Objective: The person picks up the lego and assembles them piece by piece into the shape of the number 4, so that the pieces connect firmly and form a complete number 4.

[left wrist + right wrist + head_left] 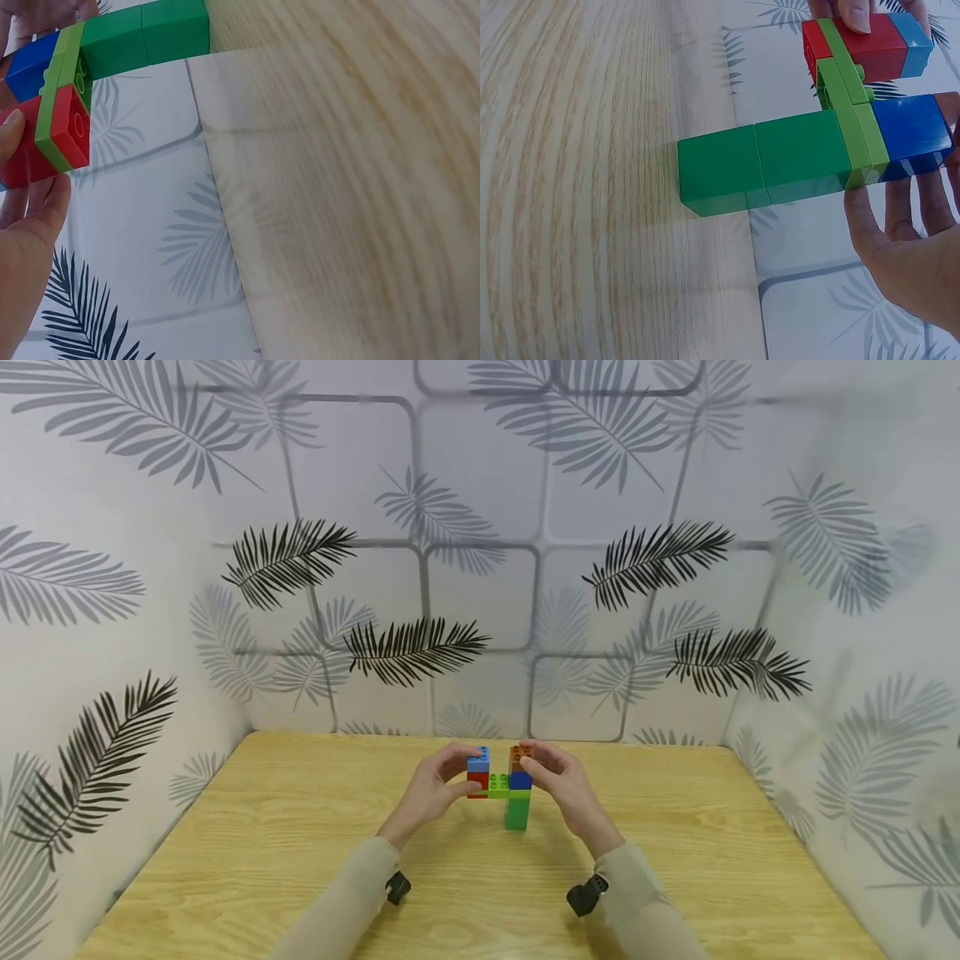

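A small structure of toy building bricks stands on the table between both hands. Its column has two green bricks [720, 171] at the bottom, lime-green plates [851, 139] above them, then a blue brick [913, 133] and an orange-brown brick [517, 762] on top. The plates reach sideways to a red brick [877, 46], which carries a light blue brick [477, 762]; a smaller red piece [73, 131] sits underneath. My left hand [433, 783] holds this side, thumb against the red brick. Gripping the column's upper part is my right hand [564, 781], thumb on the orange-brown brick.
The wood-grain table [315, 827] extends around the structure. Behind it and at both sides stand pale walls [480, 693] with a leaf pattern. A small black wrist device sits by each sleeve.
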The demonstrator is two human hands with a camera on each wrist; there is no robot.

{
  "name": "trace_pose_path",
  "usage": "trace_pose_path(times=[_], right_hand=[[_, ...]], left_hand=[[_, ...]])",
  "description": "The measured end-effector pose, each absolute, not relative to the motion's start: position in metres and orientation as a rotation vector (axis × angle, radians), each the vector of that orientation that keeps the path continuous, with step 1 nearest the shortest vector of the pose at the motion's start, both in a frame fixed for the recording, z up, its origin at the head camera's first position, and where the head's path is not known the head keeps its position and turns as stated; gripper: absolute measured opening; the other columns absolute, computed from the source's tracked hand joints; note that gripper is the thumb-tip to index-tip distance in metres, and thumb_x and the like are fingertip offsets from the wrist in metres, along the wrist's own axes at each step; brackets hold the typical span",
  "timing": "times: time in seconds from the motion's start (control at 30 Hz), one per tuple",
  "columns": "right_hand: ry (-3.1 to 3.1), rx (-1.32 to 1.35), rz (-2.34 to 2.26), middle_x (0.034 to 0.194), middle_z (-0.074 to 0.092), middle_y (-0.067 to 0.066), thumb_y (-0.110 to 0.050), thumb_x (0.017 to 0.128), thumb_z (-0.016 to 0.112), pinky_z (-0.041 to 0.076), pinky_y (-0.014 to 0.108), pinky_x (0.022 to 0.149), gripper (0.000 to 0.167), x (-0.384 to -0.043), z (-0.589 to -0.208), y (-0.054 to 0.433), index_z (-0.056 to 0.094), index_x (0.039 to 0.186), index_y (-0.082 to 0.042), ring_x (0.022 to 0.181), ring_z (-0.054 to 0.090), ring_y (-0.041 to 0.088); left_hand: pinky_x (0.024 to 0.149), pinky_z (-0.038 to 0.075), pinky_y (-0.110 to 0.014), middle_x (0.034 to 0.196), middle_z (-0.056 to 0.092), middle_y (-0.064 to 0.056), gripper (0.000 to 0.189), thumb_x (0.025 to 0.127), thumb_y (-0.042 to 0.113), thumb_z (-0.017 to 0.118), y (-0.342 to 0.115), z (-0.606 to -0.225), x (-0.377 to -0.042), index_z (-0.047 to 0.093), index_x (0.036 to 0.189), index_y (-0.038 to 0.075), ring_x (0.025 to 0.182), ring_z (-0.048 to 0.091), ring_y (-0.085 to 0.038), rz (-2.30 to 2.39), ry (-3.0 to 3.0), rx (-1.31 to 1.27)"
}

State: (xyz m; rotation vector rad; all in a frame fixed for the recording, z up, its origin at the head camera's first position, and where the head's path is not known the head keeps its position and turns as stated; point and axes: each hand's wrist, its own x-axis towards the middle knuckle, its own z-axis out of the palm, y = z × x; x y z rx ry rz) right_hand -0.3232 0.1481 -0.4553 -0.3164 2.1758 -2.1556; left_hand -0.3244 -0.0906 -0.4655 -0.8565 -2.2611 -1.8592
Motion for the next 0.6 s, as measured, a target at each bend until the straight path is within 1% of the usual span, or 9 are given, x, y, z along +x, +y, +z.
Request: trace_pose_path(times=[0.13,0.23,0.33,0.47,0.53,0.6], right_hand=[[2.18,-0.32,-2.149,0.128,0.06,0.011,-0.03,0.095,0.066,0.042,0.05,0.108,0.047,-0.324,-0.455,0.149,0.056,0.137,-0.01,0.111,0.061,0.015],[2.176,-0.32,-2.148,0.13,0.059,0.012,-0.031,0.095,0.066,0.041,0.05,0.109,0.048,-0.324,-0.456,0.15,0.055,0.137,-0.011,0.112,0.061,0.015],[2.184,-0.339,-2.146,0.134,0.057,0.014,-0.028,0.095,0.065,0.04,0.051,0.109,0.048,-0.324,-0.457,0.15,0.053,0.139,-0.012,0.118,0.058,0.02],[2.25,-0.406,-2.062,0.143,0.052,0.016,-0.017,0.097,0.062,0.04,0.05,0.109,0.052,-0.323,-0.462,0.152,0.046,0.146,-0.018,0.128,0.052,0.029],[2.281,-0.429,-2.006,0.146,0.049,0.016,-0.011,0.097,0.062,0.041,0.049,0.109,0.058,-0.323,-0.465,0.152,0.04,0.15,-0.023,0.132,0.05,0.033],[2.298,-0.449,-1.962,0.148,0.047,0.018,-0.007,0.097,0.061,0.041,0.051,0.108,0.065,-0.323,-0.468,0.152,0.034,0.153,-0.024,0.133,0.048,0.037]], left_hand=[[0.1,0.047,-0.053,0.124,0.063,-0.009,0.039,0.088,-0.001,0.069,-0.09,-0.464,-0.327,0.064,0.122,0.019,0.116,0.062,-0.029,-1.893,-2.272,-0.836],[0.098,0.05,-0.05,0.123,0.064,-0.01,0.04,0.088,-0.001,0.069,-0.09,-0.464,-0.327,0.063,0.123,0.018,0.113,0.064,-0.028,-1.89,-2.275,-0.829],[0.097,0.052,-0.044,0.123,0.063,-0.01,0.042,0.089,-0.002,0.068,-0.089,-0.465,-0.327,0.061,0.126,0.018,0.113,0.063,-0.027,-1.876,-2.275,-0.831],[0.096,0.052,-0.041,0.128,0.059,-0.01,0.046,0.091,-0.001,0.066,-0.088,-0.468,-0.327,0.058,0.131,0.02,0.115,0.059,-0.03,-1.851,-2.271,-0.83],[0.096,0.052,-0.041,0.13,0.057,-0.009,0.048,0.092,0.001,0.065,-0.089,-0.47,-0.327,0.056,0.134,0.021,0.117,0.058,-0.031,-1.84,-2.279,-0.819],[0.095,0.053,-0.04,0.13,0.057,-0.009,0.051,0.092,0.002,0.065,-0.089,-0.47,-0.328,0.053,0.138,0.022,0.118,0.058,-0.031,-1.837,-2.295,-0.792]])
